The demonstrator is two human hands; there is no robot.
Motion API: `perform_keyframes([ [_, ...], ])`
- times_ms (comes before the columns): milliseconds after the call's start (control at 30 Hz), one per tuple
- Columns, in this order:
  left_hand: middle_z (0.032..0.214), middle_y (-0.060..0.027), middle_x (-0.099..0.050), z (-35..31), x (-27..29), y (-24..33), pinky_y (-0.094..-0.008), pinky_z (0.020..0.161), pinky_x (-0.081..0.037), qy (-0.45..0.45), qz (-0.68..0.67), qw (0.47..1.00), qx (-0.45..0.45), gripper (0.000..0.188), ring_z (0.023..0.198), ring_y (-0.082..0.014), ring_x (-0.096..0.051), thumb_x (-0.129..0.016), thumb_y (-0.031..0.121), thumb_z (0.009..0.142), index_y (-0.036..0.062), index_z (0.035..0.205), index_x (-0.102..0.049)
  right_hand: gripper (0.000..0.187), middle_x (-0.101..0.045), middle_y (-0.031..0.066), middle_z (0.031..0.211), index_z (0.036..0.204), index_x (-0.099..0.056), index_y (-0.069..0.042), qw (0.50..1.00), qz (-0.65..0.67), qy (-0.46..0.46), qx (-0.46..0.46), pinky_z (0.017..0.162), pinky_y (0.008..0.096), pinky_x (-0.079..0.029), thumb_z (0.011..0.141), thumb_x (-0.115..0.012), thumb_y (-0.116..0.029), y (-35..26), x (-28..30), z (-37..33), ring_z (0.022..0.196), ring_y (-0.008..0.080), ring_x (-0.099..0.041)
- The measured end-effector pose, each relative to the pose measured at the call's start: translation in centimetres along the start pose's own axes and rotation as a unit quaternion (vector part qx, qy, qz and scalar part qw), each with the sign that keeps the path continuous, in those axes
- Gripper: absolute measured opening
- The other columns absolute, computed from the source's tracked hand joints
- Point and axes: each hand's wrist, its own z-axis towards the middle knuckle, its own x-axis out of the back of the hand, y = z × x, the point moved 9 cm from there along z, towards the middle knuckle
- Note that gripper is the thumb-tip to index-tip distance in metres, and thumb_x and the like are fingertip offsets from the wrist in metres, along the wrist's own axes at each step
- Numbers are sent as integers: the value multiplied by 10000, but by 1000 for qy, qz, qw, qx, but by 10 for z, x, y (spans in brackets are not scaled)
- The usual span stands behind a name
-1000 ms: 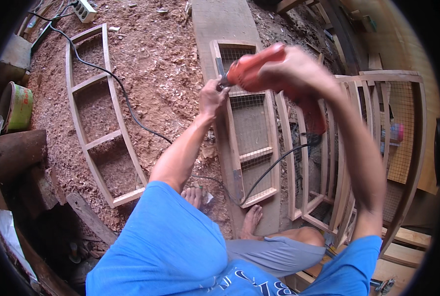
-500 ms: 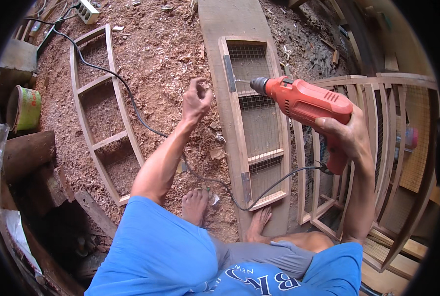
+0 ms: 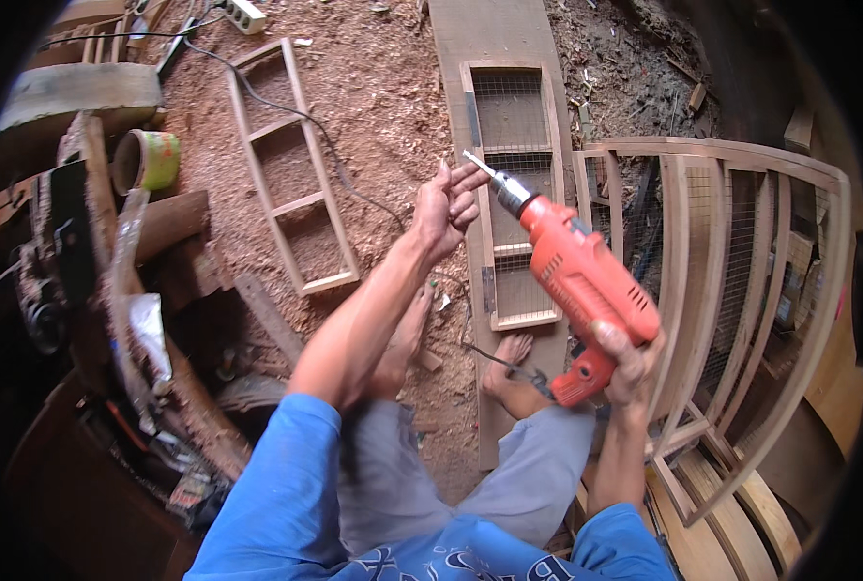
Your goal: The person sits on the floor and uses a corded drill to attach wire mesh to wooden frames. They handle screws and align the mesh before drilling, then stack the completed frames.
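Observation:
My right hand [image 3: 627, 360] grips the handle of a red corded power drill [image 3: 586, 266], held above the work and tilted so its drill bit [image 3: 479, 165] points up and to the left. Close beside the bit is my left hand [image 3: 443, 213], thumb raised and fingers loosely bent but apart, apparently empty. Whether a fingertip touches the bit, I cannot tell. Under the drill, a wooden frame backed with wire mesh [image 3: 526, 320] lies on a long plank [image 3: 494, 29]. Dark hinge-like metal plates [image 3: 472, 118] sit along its left rail.
On the shavings to the left lies a second wooden frame [image 3: 299, 205], crossed by the black cord. A power strip [image 3: 244, 15] is at the far left, with a yellow-green tub [image 3: 148, 161] below it. Slatted mesh framework [image 3: 693, 148] stands at right. My bare feet flank the plank's near part.
The drill has come back off the frame's left rail, its bit swinging from level to up-left. My left hand has moved right to the bit. The whole view has shifted.

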Motion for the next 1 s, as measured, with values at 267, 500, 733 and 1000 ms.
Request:
perform_keyframes([
  [267,1045,-125,-637,-162,-58,22,-188,376,-229,90,-95,991,29,489,435,-41,-238,-433,450,1014,-16,1122,-532,606,-639,157,997,1147,-568,96,985,111,44,-122,701,333,-552,664,-719,-237,-68,-2,-138,802,216,-651],
  [500,939,-77,-647,-211,-76,38,-188,376,-220,99,-137,983,66,464,427,-40,-236,-498,441,990,8,1145,-559,658,-635,205,1024,1241,-494,116,985,130,54,-98,655,364,-603,692,-683,-194,-116,-23,-191,747,265,-679],
  [733,932,-79,-616,-216,-78,57,-196,376,-220,101,-83,988,78,292,427,-36,-239,-538,319,998,66,1140,-563,662,-631,208,1050,1241,-501,118,979,143,95,-105,686,365,-606,685,-686,-189,-125,-47,-214,801,266,-681],
  [1000,876,-102,-636,-207,-77,78,-197,383,-242,103,-56,993,12,282,428,-40,-263,-461,282,1032,36,1157,-519,656,-632,212,1076,1244,-509,127,975,164,105,-106,730,378,-607,682,-680,-163,-131,-64,-211,846,267,-683],
])
